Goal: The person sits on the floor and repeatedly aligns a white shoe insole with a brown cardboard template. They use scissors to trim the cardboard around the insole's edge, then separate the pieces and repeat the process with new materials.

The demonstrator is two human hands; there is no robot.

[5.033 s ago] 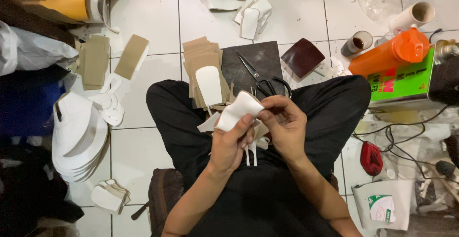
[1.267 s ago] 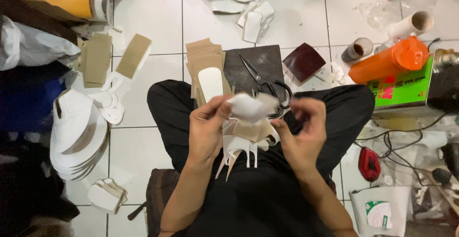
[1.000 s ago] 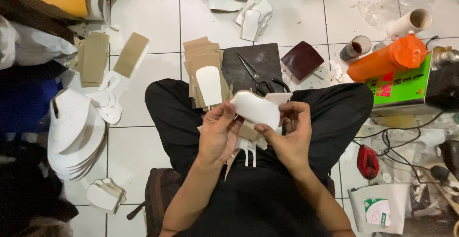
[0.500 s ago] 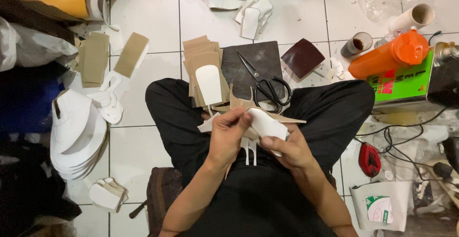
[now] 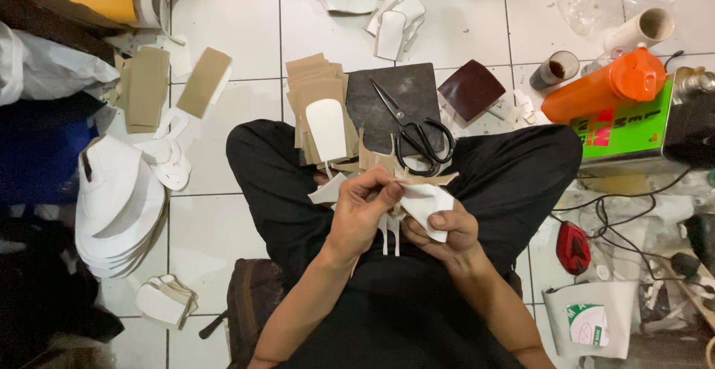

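While the person sits cross-legged on the tiled floor (image 5: 223, 212), both hands meet over the lap on a small white cut piece (image 5: 426, 199) with tan strips beneath it. The left hand (image 5: 363, 209) is closed, fingertips pinching the piece's upper edge; the right hand (image 5: 445, 229) curls under it, thumb pressed on top. Doing this well likely means keeping the thumb as an anchor and working the edge in short pinches so the layers stay aligned. Black scissors (image 5: 414, 132) lie on a dark mat (image 5: 372, 101) just ahead, near a stack of tan cardboard pieces (image 5: 313, 86).
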